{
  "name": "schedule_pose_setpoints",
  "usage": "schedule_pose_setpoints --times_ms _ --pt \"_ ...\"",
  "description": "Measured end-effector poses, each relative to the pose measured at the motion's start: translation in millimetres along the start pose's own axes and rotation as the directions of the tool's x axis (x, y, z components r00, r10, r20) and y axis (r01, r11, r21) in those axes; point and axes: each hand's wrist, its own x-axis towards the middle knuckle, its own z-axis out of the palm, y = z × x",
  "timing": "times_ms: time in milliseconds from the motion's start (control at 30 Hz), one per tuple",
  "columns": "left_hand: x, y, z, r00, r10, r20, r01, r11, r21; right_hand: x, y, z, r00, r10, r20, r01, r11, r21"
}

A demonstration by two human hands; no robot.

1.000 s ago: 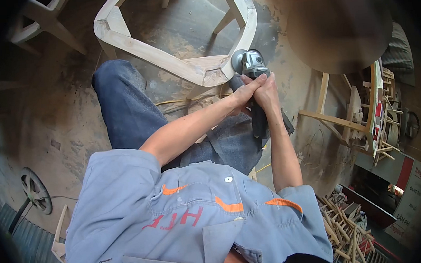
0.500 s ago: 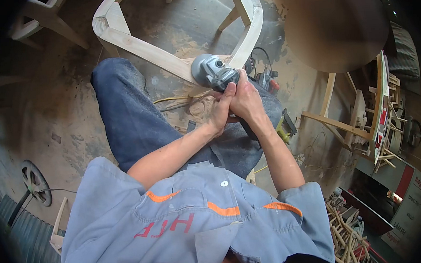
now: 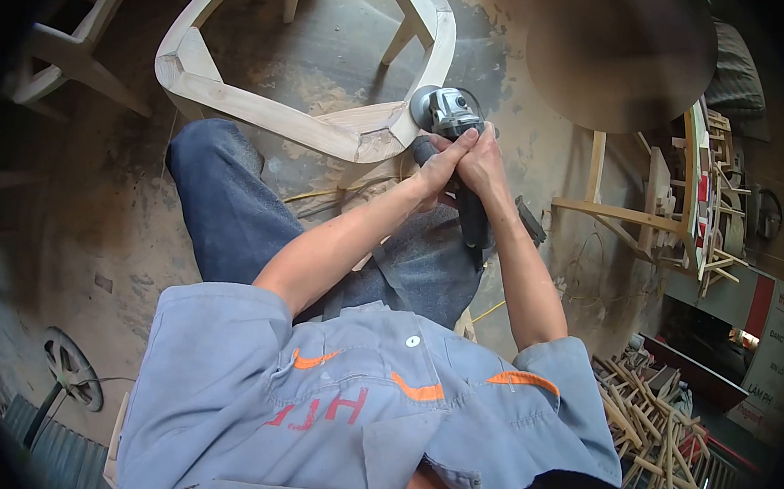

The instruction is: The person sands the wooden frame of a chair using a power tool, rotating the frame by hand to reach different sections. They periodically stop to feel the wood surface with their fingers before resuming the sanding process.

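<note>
An angle grinder with a silver head and dark body is in both hands, its round disc at the outer right edge of a pale wooden frame. My left hand is closed round the grinder near its side handle. Beside it, my right hand wraps the body just below the head. The frame is a rounded ring with legs beneath, and its near corner shows a joint close to the disc. Whether the disc touches the wood I cannot tell.
Wooden chair parts stand at the upper left. A wheel-like fan lies at the lower left. On the right are a wooden rack and a heap of wood sticks. A yellow cable crosses the floor.
Both hands have carried the grinder right and turned its head upward, from the frame's near corner to its right side. The frame appears further left, and its near corner is now uncovered.
</note>
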Motion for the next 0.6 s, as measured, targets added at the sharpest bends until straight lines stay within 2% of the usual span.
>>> schedule_pose_setpoints --times_ms 33,67,100,133,167,200,267,300,333,400,433,533,600 --pt "-11 1 2 1.000 -0.014 -0.004 0.014 0.999 -0.028 -7 -6 -1 0.999 -0.032 0.038 0.031 0.999 0.018" --pt "-24 -2 7 0.999 0.040 -0.037 -0.040 0.999 -0.020 -12 -10 -2 0.995 -0.062 0.075 0.060 0.998 0.037" --pt "-33 -8 11 0.994 0.090 -0.066 -0.094 0.994 -0.055 -15 -4 2 0.983 -0.170 0.072 0.172 0.985 -0.029" --pt "-47 -5 20 0.985 0.141 -0.098 -0.150 0.985 -0.091 -23 -15 0 0.986 -0.154 0.058 0.160 0.978 -0.133" --pt "-58 1 31 0.973 0.175 -0.149 -0.186 0.981 -0.062 -20 -13 0 0.985 -0.157 0.067 0.163 0.982 -0.098" --pt "-48 -5 25 0.983 0.136 -0.126 -0.146 0.986 -0.075 -20 -11 -1 0.984 -0.156 0.082 0.161 0.985 -0.067" --pt "-12 -14 11 0.996 0.064 -0.066 -0.070 0.993 -0.094 1 25 15 0.998 -0.055 0.004 0.055 0.993 -0.101" --pt "-4 -7 13 0.997 0.004 -0.073 -0.009 0.998 -0.069 3 19 13 1.000 -0.031 -0.002 0.031 0.995 -0.097" --pt "-4 -6 14 0.997 0.024 -0.076 -0.029 0.998 -0.064 5 14 11 1.000 -0.007 -0.008 0.006 0.996 -0.093" --pt "-6 -3 11 0.994 0.065 -0.087 -0.070 0.996 -0.054 8 -2 0 0.998 -0.001 0.069 0.005 0.998 -0.058" --pt "-34 11 18 0.991 0.132 -0.023 -0.133 0.989 -0.063 8 -8 -1 0.996 -0.068 0.061 0.072 0.994 -0.079" --pt "-52 11 23 0.982 0.169 -0.090 -0.178 0.978 -0.107 -7 -12 2 0.967 -0.248 0.058 0.254 0.956 -0.147" --pt "-14 -14 12 0.971 0.164 -0.177 -0.184 0.978 -0.103 -6 -18 -7 0.985 -0.151 0.087 0.160 0.980 -0.116"
